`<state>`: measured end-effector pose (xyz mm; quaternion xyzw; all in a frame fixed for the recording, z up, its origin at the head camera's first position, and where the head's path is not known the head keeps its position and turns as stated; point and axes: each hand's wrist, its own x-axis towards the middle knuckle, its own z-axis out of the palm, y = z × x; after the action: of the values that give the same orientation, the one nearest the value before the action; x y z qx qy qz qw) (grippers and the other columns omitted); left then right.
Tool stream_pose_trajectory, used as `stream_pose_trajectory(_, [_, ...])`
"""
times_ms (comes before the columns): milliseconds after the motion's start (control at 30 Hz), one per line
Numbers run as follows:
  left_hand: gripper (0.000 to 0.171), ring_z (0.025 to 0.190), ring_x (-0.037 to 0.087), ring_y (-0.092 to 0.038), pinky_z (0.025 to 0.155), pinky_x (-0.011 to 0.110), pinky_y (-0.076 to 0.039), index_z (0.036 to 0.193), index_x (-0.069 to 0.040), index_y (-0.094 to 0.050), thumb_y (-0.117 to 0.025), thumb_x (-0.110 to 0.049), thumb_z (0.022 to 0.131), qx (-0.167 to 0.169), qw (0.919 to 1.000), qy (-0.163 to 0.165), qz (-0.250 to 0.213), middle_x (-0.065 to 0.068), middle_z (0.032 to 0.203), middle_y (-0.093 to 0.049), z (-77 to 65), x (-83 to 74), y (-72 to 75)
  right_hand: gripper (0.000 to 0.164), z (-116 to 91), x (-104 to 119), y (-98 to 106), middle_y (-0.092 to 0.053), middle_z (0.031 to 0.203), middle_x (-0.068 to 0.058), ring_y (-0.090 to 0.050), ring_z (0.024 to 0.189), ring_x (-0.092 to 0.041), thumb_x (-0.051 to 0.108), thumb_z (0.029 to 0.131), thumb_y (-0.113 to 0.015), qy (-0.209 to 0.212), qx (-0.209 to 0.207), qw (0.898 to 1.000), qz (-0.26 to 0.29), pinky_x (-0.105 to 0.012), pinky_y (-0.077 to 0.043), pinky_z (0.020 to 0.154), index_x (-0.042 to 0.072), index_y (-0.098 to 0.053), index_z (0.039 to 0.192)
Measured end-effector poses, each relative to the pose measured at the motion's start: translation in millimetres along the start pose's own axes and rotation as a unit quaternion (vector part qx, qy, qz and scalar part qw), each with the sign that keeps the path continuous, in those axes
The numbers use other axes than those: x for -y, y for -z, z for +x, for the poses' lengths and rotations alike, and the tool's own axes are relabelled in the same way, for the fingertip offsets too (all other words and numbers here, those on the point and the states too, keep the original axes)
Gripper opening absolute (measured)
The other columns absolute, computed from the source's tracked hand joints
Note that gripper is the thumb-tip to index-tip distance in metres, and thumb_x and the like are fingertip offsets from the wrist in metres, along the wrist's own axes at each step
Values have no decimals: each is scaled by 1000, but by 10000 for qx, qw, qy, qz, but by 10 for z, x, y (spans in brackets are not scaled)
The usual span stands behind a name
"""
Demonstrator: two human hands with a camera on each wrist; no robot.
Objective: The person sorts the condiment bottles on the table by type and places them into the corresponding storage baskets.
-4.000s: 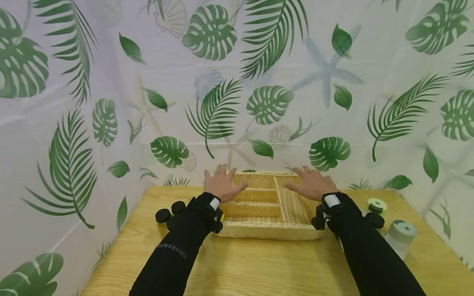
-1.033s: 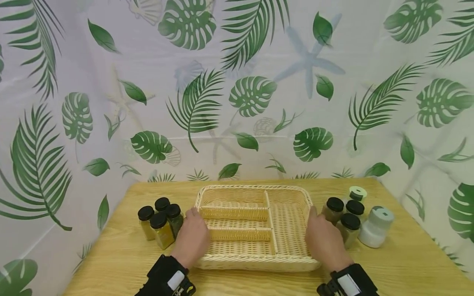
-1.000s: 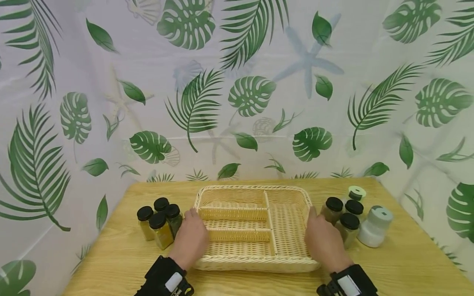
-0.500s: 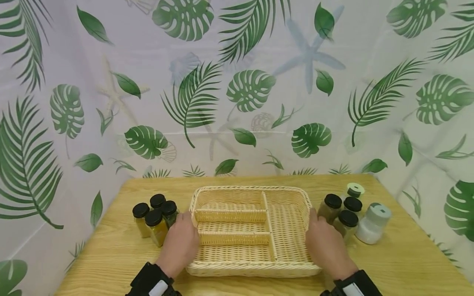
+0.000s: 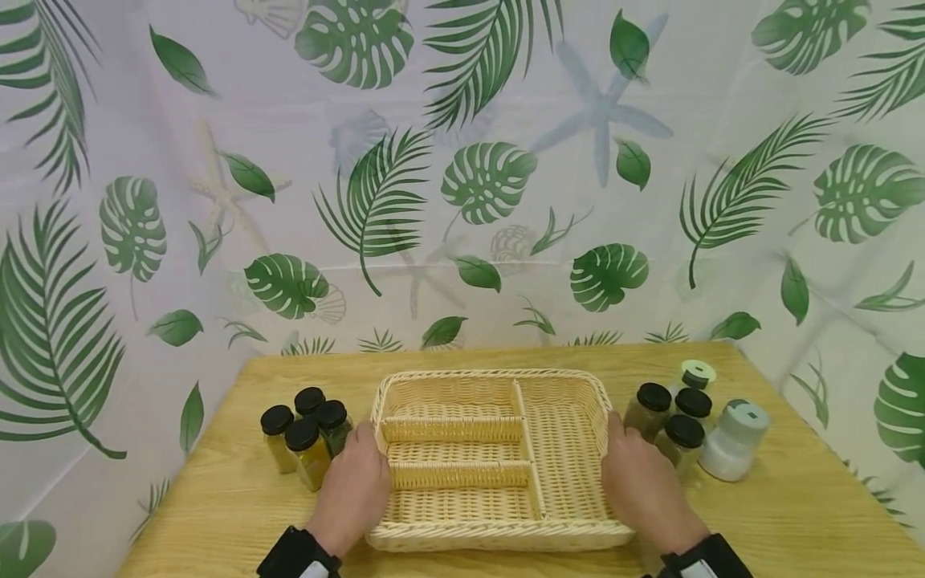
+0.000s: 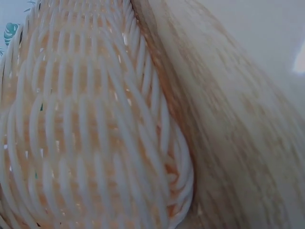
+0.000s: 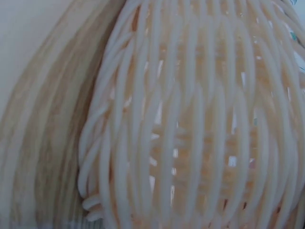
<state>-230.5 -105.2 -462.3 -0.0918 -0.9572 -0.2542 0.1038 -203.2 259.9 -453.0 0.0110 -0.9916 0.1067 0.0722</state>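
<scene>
A pale wicker basket (image 5: pixel 458 474) with dividers sits between my hands in the head view. Its compartments hold nothing: several on the left, one long one on the right. My left hand (image 5: pixel 356 482) grips the left side wall, fingers curled over the rim. On the opposite side my right hand (image 5: pixel 643 482) holds the right wall the same way. Fingertips of both hands are mostly hidden by the hands themselves. Woven strands of the basket (image 6: pixel 86 124) fill the left wrist view, and the basket's other end (image 7: pixel 195 124) fills the right wrist view.
Several black-lidded spice jars (image 5: pixel 309 457) cluster left of the basket, close to my left hand. To the right stand more black-lidded jars (image 5: pixel 681 441), a white bottle (image 5: pixel 730 449) and a pale green-lidded container (image 5: pixel 698 373). A leaf-patterned cloth (image 5: pixel 462 265) hangs behind the wooden table (image 5: pixel 217 514).
Four seconds ago both hands were spread over the basket near the back cloth. Now they grip its sides, and it stands nearer to me. Over the last second it shifts slightly closer.
</scene>
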Motion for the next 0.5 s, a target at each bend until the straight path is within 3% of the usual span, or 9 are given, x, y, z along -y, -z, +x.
stream_pose_trajectory(200, [28, 72, 30, -66, 56, 39, -50, 123, 8, -41, -42, -9, 102, 522, 9984, 217, -50, 17, 87, -56, 0, -46, 0, 59, -30, -54, 25, -61, 95, -28, -57, 56, -21, 3, 93, -57, 102, -33, 9999, 74, -32, -41, 43, -18, -35, 144])
stream_pose_trajectory(333, [30, 59, 24, -60, 49, 34, -43, 124, 10, -39, -45, -7, 100, 602, 9981, 43, 88, 13, 75, -52, -8, -42, 36, 59, -47, -51, 30, -62, 95, -25, -53, 54, -17, 5, 94, -56, 120, -7, 9999, 111, -31, -38, 43, -16, -36, 145])
stream_pose_trajectory(500, [26, 49, 17, -48, 45, 31, -35, 122, 9, -40, -43, -5, 100, 626, 9979, -171, 16, 8, 67, -46, -1, -5, 82, 56, -44, -17, 27, -64, 85, -18, -50, 47, -18, 17, 93, -66, 218, -568, 9973, -413, -32, -36, 40, -10, -50, 140])
